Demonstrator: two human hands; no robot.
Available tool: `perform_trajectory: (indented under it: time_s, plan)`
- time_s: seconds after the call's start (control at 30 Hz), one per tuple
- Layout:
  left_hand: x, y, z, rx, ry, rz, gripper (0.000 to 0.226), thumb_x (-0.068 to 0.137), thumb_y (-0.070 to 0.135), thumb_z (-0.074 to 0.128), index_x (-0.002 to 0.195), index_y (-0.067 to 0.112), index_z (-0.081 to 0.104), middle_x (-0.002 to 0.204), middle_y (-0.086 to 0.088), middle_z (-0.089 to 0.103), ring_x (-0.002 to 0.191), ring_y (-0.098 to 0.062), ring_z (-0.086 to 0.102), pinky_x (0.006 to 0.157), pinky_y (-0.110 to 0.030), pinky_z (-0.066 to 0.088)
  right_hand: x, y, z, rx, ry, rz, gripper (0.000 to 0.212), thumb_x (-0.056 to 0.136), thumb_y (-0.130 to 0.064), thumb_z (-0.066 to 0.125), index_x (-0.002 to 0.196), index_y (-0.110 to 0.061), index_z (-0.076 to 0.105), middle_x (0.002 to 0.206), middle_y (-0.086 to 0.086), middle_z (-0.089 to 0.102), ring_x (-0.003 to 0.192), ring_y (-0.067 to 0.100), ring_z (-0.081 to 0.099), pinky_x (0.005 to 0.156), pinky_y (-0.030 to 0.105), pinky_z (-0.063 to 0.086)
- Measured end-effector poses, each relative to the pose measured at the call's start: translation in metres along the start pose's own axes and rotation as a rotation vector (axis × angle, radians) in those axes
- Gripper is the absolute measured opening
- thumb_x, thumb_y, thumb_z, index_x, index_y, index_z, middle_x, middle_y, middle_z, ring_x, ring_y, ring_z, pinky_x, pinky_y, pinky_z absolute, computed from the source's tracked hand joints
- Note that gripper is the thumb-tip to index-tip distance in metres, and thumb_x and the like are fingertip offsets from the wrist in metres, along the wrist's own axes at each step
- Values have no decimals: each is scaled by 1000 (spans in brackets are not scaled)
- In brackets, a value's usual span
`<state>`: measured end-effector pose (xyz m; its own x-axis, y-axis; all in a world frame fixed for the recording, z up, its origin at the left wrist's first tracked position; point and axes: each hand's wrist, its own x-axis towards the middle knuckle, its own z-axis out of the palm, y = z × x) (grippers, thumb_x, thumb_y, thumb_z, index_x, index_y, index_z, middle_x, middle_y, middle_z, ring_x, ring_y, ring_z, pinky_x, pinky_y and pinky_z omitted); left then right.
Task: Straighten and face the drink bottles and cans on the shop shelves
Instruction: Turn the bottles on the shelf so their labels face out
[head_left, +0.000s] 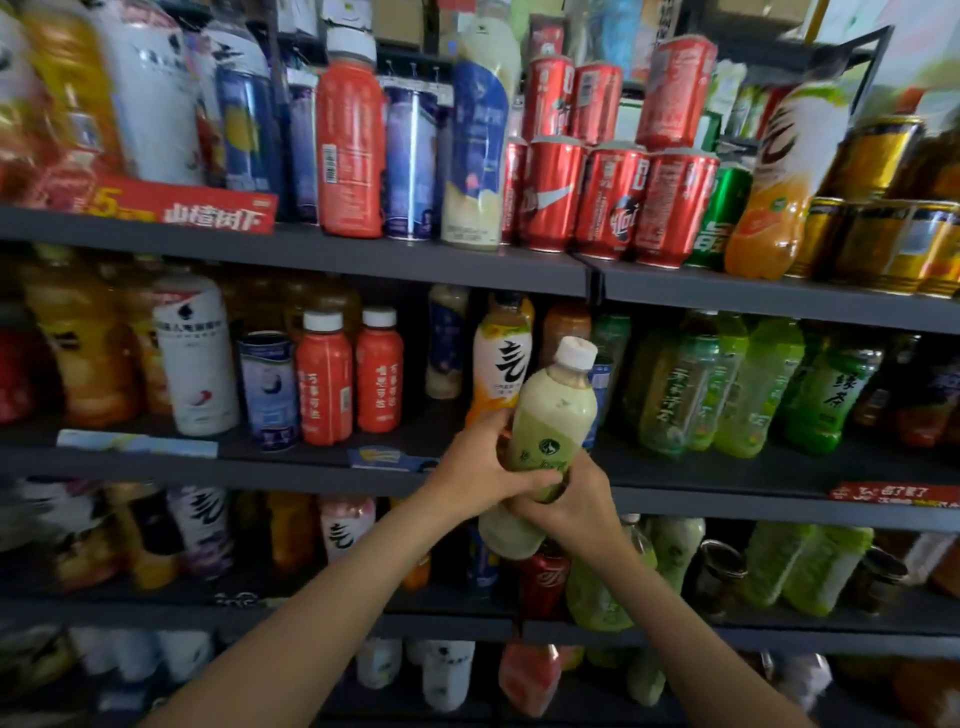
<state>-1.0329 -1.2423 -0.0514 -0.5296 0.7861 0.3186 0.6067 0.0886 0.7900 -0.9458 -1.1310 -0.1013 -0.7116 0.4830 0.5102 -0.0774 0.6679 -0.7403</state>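
Both hands clasp a pale green bottle (553, 415) before the middle shelf (311, 470): left hand (480, 470) wraps its side, right hand (576, 501) cups beneath; cap tilts up-right.

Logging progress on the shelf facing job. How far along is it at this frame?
Early to midway, at a guess. Looks done: the two red white-capped bottles on the middle shelf stand upright, labels forward. In hand: left hand and right hand both grip a pale green milk-tea bottle, tilted, in front of the middle shelf. Left: the stacked red cola cans up top sit crooked, and the light green bottles on the lower shelf lean.
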Motion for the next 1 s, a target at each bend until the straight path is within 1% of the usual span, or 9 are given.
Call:
perform_trajectory:
  time_s: [0.07,0.2,0.4,0.47,0.53,0.67,0.8,0.9,1.0]
  plan:
    - [-1,-5,-13,23,25,7,67,71,33,78,130,21,46,115,9,52,105,-6,49,85,-21,41,5,-4,8,-13,3,-10,75,54,-50,69,117,-13,55,103,-10,64,95,-7,59,74,9,47]
    - [4,-13,-28,-1,10,-7,64,68,35,80,124,20,52,118,1,59,108,-13,56,92,-33,48,12,-9,13,-56,-40,11,80,55,-57,73,120,-15,52,107,-4,64,99,5,61,79,28,55]
    - [22,2,-7,-59,-51,22,72,55,39,87,117,20,54,110,2,64,102,-13,60,88,-31,50,8,-7,-19,-176,-3,17,83,54,-65,71,119,-17,55,108,-1,64,100,10,61,79,33,54]
    - [31,17,12,-82,-68,52,71,58,32,87,119,15,53,113,-1,62,104,-14,58,86,-28,48,6,-2,-42,-225,21,30,83,55,-65,70,121,-18,54,110,0,63,101,12,61,80,35,54]
    - [40,30,35,-76,-69,87,73,63,22,85,125,14,48,120,-4,59,110,-16,55,91,-30,46,2,5,-65,-239,55,45,75,61,-51,77,123,-18,53,112,3,62,103,15,61,81,39,54]
    - [49,54,80,-43,-74,154,87,61,24,86,134,19,41,129,-1,53,120,-18,50,99,-35,43,-11,19,-107,-284,168,61,71,63,-23,84,125,-10,50,116,10,58,111,23,55,89,40,49]
    - [53,84,121,-57,-106,175,80,65,22,84,134,19,42,125,2,55,116,-13,51,91,-24,40,-23,35,-150,-274,197,61,75,63,-27,81,128,-15,45,120,6,55,114,21,52,93,41,48]
    - [59,108,154,-52,-120,162,77,64,24,84,131,20,45,119,5,57,107,-9,52,91,-26,43,-30,50,-190,-261,195,63,77,63,-28,80,129,-17,43,121,5,55,114,20,53,93,42,48]
    - [65,133,195,-21,-117,147,77,61,31,85,128,19,49,117,2,62,107,-14,57,93,-34,48,-40,70,-237,-208,120,78,77,66,-23,81,131,-18,42,122,2,57,114,15,54,93,34,49]
